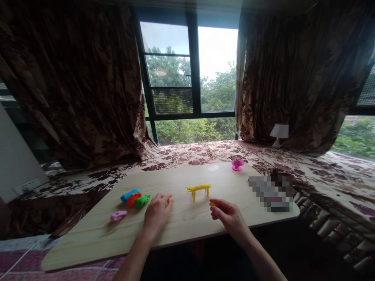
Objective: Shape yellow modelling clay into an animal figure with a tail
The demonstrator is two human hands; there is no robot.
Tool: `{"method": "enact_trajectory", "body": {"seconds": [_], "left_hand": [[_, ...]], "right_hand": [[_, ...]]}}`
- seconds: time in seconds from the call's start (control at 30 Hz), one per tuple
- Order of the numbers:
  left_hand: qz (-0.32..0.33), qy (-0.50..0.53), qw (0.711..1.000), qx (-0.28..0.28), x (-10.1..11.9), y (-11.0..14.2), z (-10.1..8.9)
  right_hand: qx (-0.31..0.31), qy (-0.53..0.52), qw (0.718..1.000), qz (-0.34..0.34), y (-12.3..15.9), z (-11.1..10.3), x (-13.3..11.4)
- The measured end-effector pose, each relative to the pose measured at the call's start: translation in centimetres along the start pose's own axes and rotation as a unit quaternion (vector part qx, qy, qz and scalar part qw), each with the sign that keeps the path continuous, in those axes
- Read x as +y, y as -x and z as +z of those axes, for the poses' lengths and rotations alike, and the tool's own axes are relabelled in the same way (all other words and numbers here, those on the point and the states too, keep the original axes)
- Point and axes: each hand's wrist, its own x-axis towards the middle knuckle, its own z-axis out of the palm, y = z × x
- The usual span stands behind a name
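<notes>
“Yellow figure [200, 188], one: long body on thin legs, small prongs at its left end. Where do we list it?”

“Standing upright on the worktop [184, 224], between our left hand [157, 214] and our right hand [230, 214], slightly beyond both.”

“Handling?”

“We judge it light and soft, modelling clay by its look: easily dented, unlikely to slip. Best hold: mid-body, lightly, from both sides. Legs and prongs look fragile; we avoid them.”

“State of the fingers?”

“Right: thumb and fingers closed on a small yellow piece [212, 203], apart from the figure. Left: fingers curled low over the worktop, a yellow scrap [169, 200] showing near the tips; whether it is pinched, we cannot tell.”

“Other items?”

“Blue lump [128, 194], orange lump [134, 200], green lump [142, 201]: clustered, just left of the left hand. Pink lump [118, 216]: separate, nearer us. Pink stand-like piece [237, 165]: far edge, towards the right. Blurred-out item [269, 194]: right end, nature unknown to us.”

“Obstructions?”

“Clustered lumps crowd the left hand's outer side. At the figure, we note its own legs as a likely snag for low reaches.”
</notes>
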Motion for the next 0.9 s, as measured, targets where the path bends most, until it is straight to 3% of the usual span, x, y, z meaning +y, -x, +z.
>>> {"method": "enact_trajectory", "body": {"seconds": [0.1, 0.2, 0.23, 0.27, 0.33, 0.4, 0.57, 0.67, 0.77, 0.9], "left_hand": [[-0.001, 0.004, 0.999, 0.042, 1.4, 1.4, -0.8], [0.005, 0.035, 0.997, 0.067, 4.9, 3.8, -1.7], [0.011, 0.064, 0.996, 0.056, 6.3, 4.8, -1.8], [0.000, 0.149, 0.989, 0.008, 7.7, 5.7, -1.8], [-0.046, 0.293, 0.952, -0.080, 10.1, 7.2, -1.7], [-0.121, 0.382, 0.909, -0.111, 11.5, 8.2, -1.4], [-0.267, 0.492, 0.822, -0.098, 11.8, 8.5, -0.7], [-0.295, 0.528, 0.791, -0.095, 11.8, 8.7, -0.6], [-0.308, 0.555, 0.767, -0.095, 12.0, 9.0, -0.6], [-0.325, 0.632, 0.691, -0.128, 12.0, 9.4, -0.8]], "right_hand": [[-0.012, 0.004, 1.000, -0.007, 0.5, 0.2, -0.3], [-0.014, 0.019, 0.999, -0.026, 1.2, 1.0, -1.2], [-0.015, 0.026, 0.999, -0.038, 1.5, 1.4, -1.6], [-0.018, 0.039, 0.997, -0.057, 1.8, 1.7, -2.0], [-0.029, 0.075, 0.991, -0.108, 2.3, 2.3, -2.8], [-0.039, 0.110, 0.980, -0.160, 2.7, 2.6, -3.4], [-0.064, 0.135, 0.974, -0.171, 3.0, 2.6, -3.1], [-0.025, 0.136, 0.980, -0.144, 2.7, 2.7, -2.3], [0.001, 0.167, 0.970, -0.179, 2.7, 2.9, -1.9], [-0.016, 0.217, 0.951, -0.218, 3.3, 3.1, -2.4]]}}
